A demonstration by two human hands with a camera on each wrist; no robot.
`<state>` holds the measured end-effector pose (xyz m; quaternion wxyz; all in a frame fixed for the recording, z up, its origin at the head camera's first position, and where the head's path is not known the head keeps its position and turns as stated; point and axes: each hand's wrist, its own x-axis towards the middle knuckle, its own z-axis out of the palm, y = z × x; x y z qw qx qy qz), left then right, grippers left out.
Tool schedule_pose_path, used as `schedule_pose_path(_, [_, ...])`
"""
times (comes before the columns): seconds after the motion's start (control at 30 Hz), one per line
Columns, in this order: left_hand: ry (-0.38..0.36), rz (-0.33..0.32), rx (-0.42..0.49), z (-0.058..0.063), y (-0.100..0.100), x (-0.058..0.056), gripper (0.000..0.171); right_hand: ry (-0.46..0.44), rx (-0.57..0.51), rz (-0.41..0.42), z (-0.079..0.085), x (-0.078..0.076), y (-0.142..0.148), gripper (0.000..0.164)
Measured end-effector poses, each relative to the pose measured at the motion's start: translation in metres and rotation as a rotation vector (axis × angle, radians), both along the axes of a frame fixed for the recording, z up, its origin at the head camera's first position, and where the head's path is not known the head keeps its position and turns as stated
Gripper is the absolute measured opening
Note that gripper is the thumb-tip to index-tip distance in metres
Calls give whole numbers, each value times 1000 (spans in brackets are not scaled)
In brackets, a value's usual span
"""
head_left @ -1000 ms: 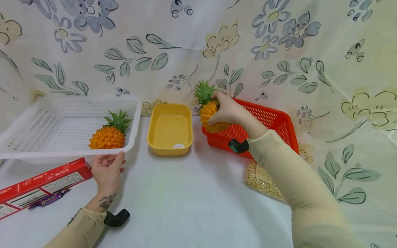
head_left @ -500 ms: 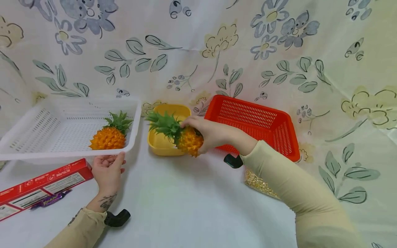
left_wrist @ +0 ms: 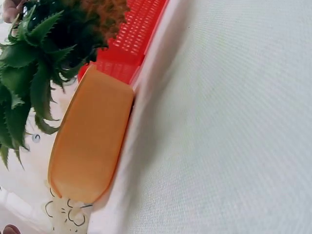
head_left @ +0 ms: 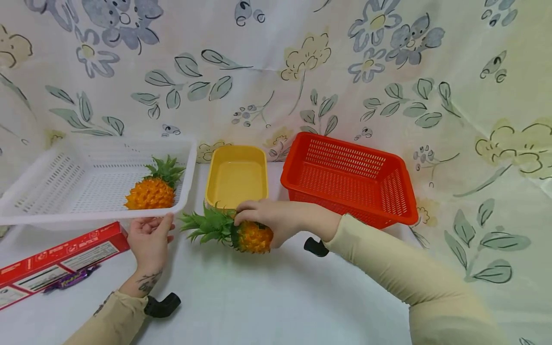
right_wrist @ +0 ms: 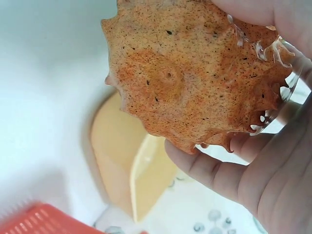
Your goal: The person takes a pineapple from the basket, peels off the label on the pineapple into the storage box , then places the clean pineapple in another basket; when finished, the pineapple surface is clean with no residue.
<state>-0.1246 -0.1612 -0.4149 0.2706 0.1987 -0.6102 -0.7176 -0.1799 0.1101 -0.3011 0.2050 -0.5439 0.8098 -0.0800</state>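
My right hand [head_left: 276,218] grips an orange toy-like pineapple [head_left: 255,237] by its body, over the table just in front of the yellow tub [head_left: 236,177]. Its green crown points left. In the right wrist view the knobbly base of this pineapple [right_wrist: 175,73] faces the camera, with thumb and fingers around it. My left hand [head_left: 148,242] holds the front rim of the white basket [head_left: 108,212] near its right corner, fingers curled beneath. A second pineapple [head_left: 151,194] lies inside that basket. The left wrist view catches the held pineapple's leaves [left_wrist: 29,73] but hardly any of the hand.
The red basket [head_left: 349,184] stands at the back right, partly behind my right forearm. A long red box [head_left: 60,258] and a purple wrapped candy bar [head_left: 72,279] lie below the white basket. Floral cloth [head_left: 258,96] hangs behind everything.
My right hand has carried the pineapple from the red basket's left edge leftward and nearer to me, past the yellow tub. The bag of yellow kernels is now hidden behind the sleeve. The left hand stays put.
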Motion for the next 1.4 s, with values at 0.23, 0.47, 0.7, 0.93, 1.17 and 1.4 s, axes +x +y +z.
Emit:
schedule_pose_path(0.23, [4,-3,21,0,0,0,29,38,61,34,-14,4,-3,77])
schedule_pose_path(0.47, [-18,-5,32,0,-1,1,31,111,155,58,-27,7,-9,77])
schedule_pose_path(0.7, [-143,-141,-86,4,2,9,27,133,152,72,-31,8,-10,77])
schedule_pose_path(0.93, [-265,-574,-641,7,7,21,59,146,154,70,-32,8,-9,78])
schedule_pose_path(1.17, [-305,-739,-728,8,12,24,74,151,160,69,-34,9,-9,76])
schedule_pose_path(1.4, [-304,-720,-747,4,14,24,62,174,114,53,-39,9,-3,83])
